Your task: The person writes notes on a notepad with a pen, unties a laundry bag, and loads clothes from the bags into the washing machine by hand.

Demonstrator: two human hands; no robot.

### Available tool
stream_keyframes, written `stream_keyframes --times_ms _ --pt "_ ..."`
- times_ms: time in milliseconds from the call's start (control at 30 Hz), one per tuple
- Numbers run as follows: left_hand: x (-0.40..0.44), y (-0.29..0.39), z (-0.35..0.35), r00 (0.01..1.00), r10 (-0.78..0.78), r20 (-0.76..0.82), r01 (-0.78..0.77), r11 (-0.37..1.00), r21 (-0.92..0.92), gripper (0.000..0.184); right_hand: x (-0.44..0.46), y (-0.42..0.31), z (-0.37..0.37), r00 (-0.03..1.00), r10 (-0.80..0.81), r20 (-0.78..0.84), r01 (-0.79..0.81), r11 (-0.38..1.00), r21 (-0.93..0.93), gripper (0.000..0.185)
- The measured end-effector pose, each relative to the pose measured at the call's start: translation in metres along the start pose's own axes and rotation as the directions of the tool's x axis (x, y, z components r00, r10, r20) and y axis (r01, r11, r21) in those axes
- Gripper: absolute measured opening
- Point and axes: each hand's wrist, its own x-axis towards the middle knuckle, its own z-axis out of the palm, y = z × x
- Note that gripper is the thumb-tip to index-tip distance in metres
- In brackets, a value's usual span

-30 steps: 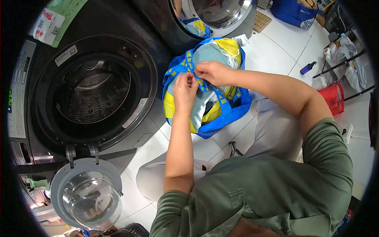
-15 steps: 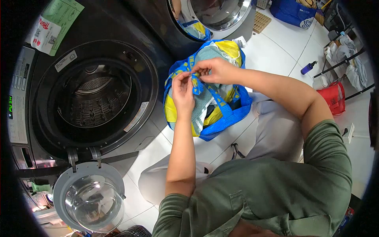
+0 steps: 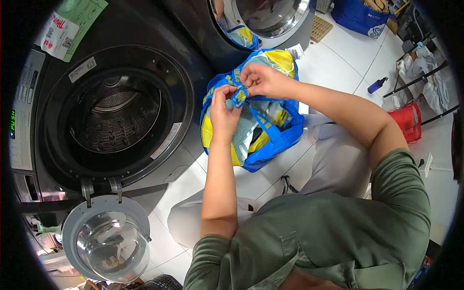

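White floor tiles (image 3: 350,46) stretch out beyond the work, with 2 dark front-loading machines along the left and far side; the nearer washer (image 3: 123,29) has its round glass door (image 3: 113,246) swung open at the near left. From my end I see the blue bag (image 3: 278,145) standing on the floor, close to both machines, stuffed with grey-green cloth (image 3: 241,128) and yellow material (image 3: 281,59). Its patterned strap (image 3: 239,96) is bunched above the contents, between the 2 hands.

The left hand (image 3: 223,113) has its fingers bent, seemingly pinching the bunched strap from the left side. The right hand (image 3: 270,83) has its thumb and index finger at the strap's right side, with the other fingers curled loosely; I can't tell how firmly either hand grips. I'd keep the left pinch close to the gathered spot so it cannot slacken, work the right side in short, even pulls, and keep the band flat rather than twisted. I'd also watch that the cloth underneath doesn't get caught in the fold.

Compared with 0.5 s ago, the strap is gathered into a more compact, rounded bundle, where a loose piece was hanging down. The right hand's curled fingers are lifted a little higher, and the bag's right side has drawn slightly inward.
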Motion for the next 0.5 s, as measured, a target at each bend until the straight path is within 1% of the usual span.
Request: stream_keyframes --times_ms 33,67,100,133,200,233,267,333,367,400,433,467,500 --pt "0.001 0.003 -0.002 1.000 0.027 0.008 -0.027 0.999 0.045 0.031 0.001 -0.002 0.000 0.999 0.007 0.043 -0.005 0.999 -0.045 0.011" --pt "0.001 0.004 -0.004 0.998 0.054 0.019 -0.055 0.994 0.090 0.031 0.001 -0.005 -0.001 0.997 0.039 0.064 -0.030 0.991 -0.134 0.012" --pt "-0.003 -0.005 0.000 0.999 0.042 -0.021 -0.040 0.996 0.078 0.027 0.001 -0.007 -0.004 0.994 0.073 0.082 -0.053 0.973 -0.222 0.015" --pt "-0.005 -0.010 0.002 0.998 -0.036 -0.050 0.036 0.999 0.012 0.026 0.000 -0.014 -0.004 0.989 0.109 0.096 -0.075 0.948 -0.309 0.017" --pt "-0.009 -0.018 0.006 0.976 -0.196 -0.091 0.184 0.975 -0.126 0.025 -0.001 -0.025 -0.005 0.982 0.116 0.148 -0.052 0.925 -0.376 0.018" --pt "-0.006 -0.022 0.005 0.927 -0.346 -0.143 0.295 0.910 -0.291 0.023 -0.001 -0.028 -0.006 0.977 0.121 0.174 -0.040 0.911 -0.411 0.018" --pt "-0.006 -0.021 -0.002 0.883 -0.455 -0.120 0.402 0.861 -0.311 0.021 -0.001 -0.028 -0.007 0.985 0.075 0.155 -0.006 0.915 -0.403 0.017" --pt "-0.007 -0.025 -0.003 0.896 -0.435 -0.089 0.347 0.811 -0.472 0.022 0.002 -0.030 -0.009 0.993 -0.023 0.119 0.069 0.918 -0.391 0.015" --pt "-0.008 -0.025 -0.003 0.957 -0.267 -0.116 0.218 0.923 -0.318 0.024 0.006 -0.025 -0.010 0.995 -0.039 0.089 0.070 0.924 -0.376 0.015" --pt "-0.009 -0.023 -0.002 0.990 -0.086 -0.111 0.069 0.985 -0.156 0.026 0.005 -0.022 -0.010 0.997 -0.033 0.071 0.056 0.932 -0.359 0.016" --pt "-0.008 -0.018 -0.001 0.993 0.095 -0.075 -0.095 0.995 0.006 0.028 0.004 -0.022 -0.007 0.998 -0.026 0.051 0.042 0.938 -0.343 0.018" --pt "-0.009 -0.012 0.001 0.994 0.097 -0.058 -0.096 0.995 0.018 0.029 0.002 -0.022 -0.006 0.999 -0.018 0.034 0.028 0.945 -0.325 0.019" --pt "-0.010 -0.007 0.003 0.994 0.098 -0.042 -0.097 0.995 0.034 0.031 0.001 -0.020 -0.010 0.988 0.073 0.134 -0.016 0.922 -0.386 0.021"
